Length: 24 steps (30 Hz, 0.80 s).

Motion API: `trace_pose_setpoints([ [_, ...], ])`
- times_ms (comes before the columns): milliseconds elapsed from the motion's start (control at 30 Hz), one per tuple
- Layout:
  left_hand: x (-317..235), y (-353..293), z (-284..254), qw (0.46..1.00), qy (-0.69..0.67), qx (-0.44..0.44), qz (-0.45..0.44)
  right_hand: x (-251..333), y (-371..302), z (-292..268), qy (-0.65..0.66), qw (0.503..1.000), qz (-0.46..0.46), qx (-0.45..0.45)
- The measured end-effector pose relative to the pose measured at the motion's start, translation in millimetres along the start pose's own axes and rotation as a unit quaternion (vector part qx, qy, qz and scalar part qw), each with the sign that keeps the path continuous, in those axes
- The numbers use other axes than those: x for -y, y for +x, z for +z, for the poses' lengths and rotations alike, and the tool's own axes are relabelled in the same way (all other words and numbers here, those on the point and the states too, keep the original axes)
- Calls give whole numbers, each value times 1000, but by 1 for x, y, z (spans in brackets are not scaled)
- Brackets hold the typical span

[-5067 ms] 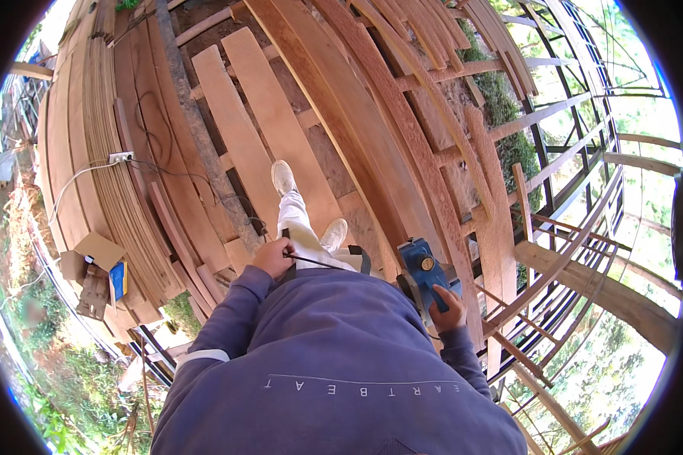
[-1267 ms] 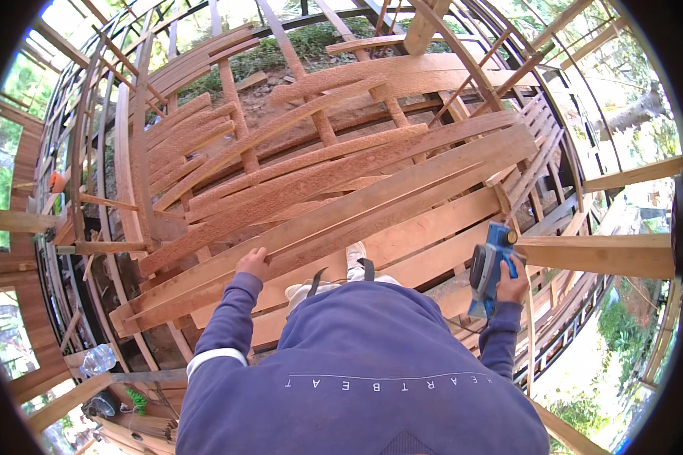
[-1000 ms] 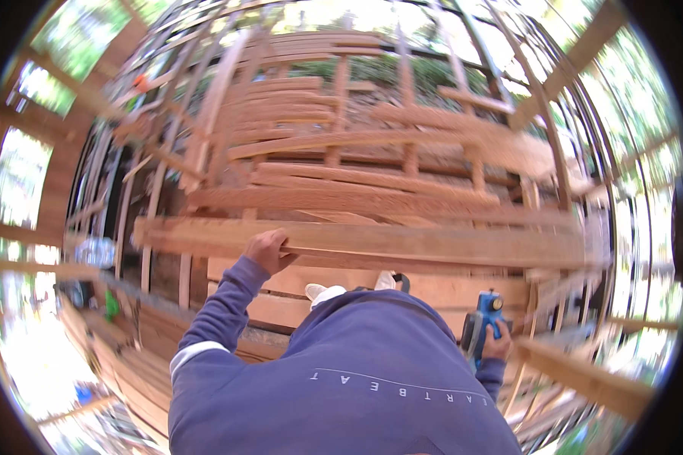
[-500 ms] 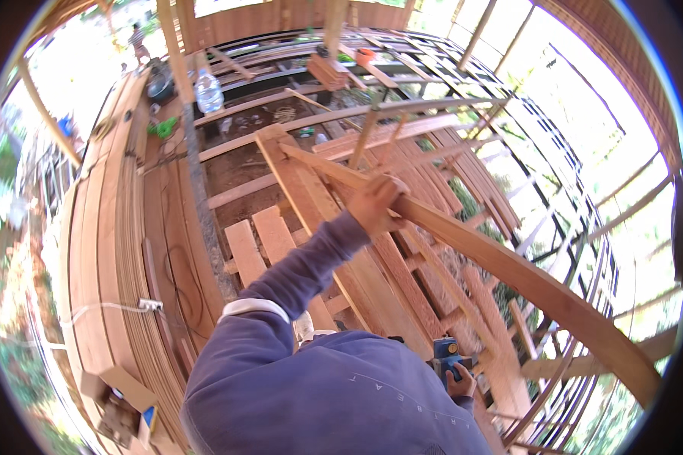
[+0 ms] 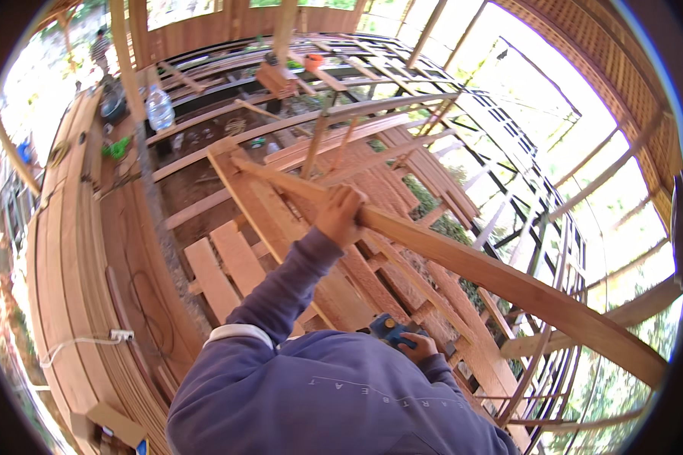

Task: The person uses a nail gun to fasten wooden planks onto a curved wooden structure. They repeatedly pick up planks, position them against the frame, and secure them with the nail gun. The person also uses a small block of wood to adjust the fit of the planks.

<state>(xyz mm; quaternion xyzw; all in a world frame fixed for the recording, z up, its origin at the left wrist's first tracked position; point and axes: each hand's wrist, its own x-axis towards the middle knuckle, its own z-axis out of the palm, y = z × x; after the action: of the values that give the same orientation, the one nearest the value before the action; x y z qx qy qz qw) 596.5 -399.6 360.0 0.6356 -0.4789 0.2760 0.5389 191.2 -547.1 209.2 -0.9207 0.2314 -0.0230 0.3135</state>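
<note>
My left hand (image 5: 340, 215) is closed around a long wooden beam (image 5: 501, 280), which slants from the upper middle down to the far right. The beam's far end rests on a wide wooden board (image 5: 269, 212). Low in the picture, my right hand (image 5: 419, 347) grips a blue electric planer (image 5: 388, 329) by its handle. The planer is beside the near part of the wide board; I cannot tell whether it touches it. My torso hides part of the board's near end.
Stacked long planks (image 5: 72, 280) lie along the left, with a white power socket strip (image 5: 121, 334) on them. An open cardboard box (image 5: 118, 425) is at the lower left. A large clear bottle (image 5: 159, 108) stands beyond. Loose boards (image 5: 212, 277) bridge gaps in the floor frame.
The planer in my right hand has moved left and forward, closer to the wide board. My left hand keeps its hold on the beam. The whole view has shifted slightly.
</note>
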Motion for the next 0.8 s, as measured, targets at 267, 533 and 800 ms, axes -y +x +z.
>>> trace_pose_setpoints([
  [267, -2, -13, -5, 999, -2, 41, 28, -18, -15, 21, -24, 998, 25, 43],
  [533, 10, -29, -22, 998, 27, 22, 56, -32, -33, 37, 3, 997, 55, 58],
  [800, 222, 259, -205, 950, 69, -273, -136, -26, -32, 29, -7, 999, 32, 23],
])
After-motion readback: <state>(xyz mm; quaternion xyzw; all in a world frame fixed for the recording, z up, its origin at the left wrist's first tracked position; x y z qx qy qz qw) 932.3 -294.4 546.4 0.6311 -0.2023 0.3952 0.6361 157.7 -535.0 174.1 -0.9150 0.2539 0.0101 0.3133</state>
